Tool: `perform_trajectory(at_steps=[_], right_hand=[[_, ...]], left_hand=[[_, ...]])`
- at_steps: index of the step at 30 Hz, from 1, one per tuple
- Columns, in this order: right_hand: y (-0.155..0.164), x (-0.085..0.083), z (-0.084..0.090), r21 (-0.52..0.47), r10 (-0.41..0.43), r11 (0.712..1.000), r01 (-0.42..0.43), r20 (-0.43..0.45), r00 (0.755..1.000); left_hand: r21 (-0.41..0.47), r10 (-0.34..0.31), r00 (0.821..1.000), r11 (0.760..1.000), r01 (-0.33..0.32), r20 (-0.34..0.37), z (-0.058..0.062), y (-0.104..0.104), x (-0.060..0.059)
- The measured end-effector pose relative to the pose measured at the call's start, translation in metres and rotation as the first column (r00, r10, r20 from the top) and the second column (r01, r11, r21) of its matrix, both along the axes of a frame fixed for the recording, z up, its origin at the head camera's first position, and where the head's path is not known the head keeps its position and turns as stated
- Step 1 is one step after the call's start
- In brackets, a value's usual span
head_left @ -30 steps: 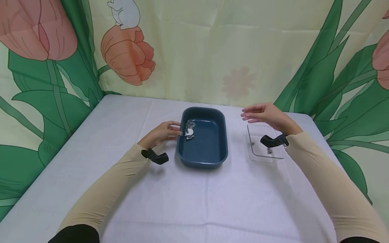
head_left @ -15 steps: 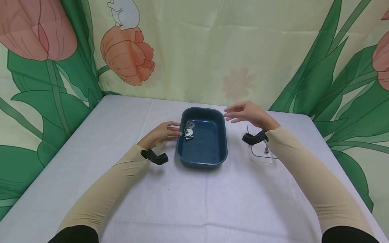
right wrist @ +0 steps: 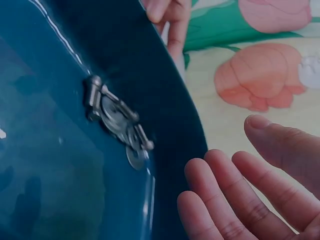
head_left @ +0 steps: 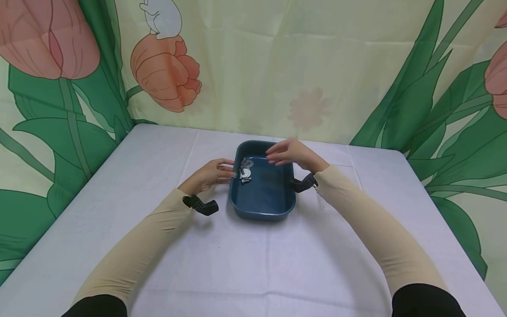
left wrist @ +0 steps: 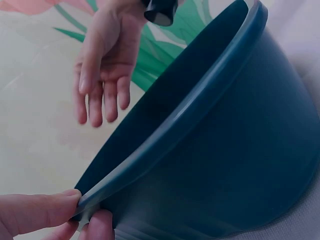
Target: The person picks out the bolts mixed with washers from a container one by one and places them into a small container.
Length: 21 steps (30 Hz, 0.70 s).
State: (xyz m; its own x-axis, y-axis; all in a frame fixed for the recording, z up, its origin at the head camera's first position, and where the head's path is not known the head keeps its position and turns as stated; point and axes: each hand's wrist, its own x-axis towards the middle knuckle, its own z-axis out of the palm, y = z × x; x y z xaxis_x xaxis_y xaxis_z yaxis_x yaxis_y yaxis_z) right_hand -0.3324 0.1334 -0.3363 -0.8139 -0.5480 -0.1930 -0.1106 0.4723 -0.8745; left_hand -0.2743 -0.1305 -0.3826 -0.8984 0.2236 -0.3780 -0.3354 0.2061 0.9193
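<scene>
My left hand (head_left: pixel 208 175) pinches the blue tray (head_left: pixel 264 207) rim mid-table; my right hand (head_left: pixel 292 153) hovers over it, fingers spread, above the metal screws and washers (head_left: pixel 245 169) inside.

Staged tabletop booth: tulip-print backdrop (head_left: pixel 253 66), white-clothed table (head_left: pixel 253 264).

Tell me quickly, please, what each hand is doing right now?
Left hand: pinching the rim of the blue tray.
Right hand: open, fingers relaxed over the tray, holding nothing.
</scene>
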Motion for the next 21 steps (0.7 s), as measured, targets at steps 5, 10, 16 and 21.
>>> perform_trajectory(at_steps=[5,10,16,21], right_hand=[[-0.018,0.001,-0.006,0.007,0.027,1.000,-0.027,-0.002,1.000],[-0.035,0.000,-0.012,0.030,0.028,0.999,-0.028,0.009,1.000],[-0.051,-0.002,-0.018,0.046,0.049,0.998,-0.050,0.015,0.999],[-0.060,-0.004,-0.023,0.055,0.037,0.998,-0.038,0.016,0.999]], left_hand=[[0.004,-0.003,1.000,1.000,0.003,-0.004,-0.001,0.000,-0.001],[0.005,-0.011,1.000,1.000,0.011,-0.006,-0.001,-0.001,0.000],[0.018,-0.011,1.000,1.000,0.011,0.000,0.000,-0.001,0.000],[0.022,-0.020,1.000,1.000,0.020,-0.001,0.000,-0.001,0.000]])
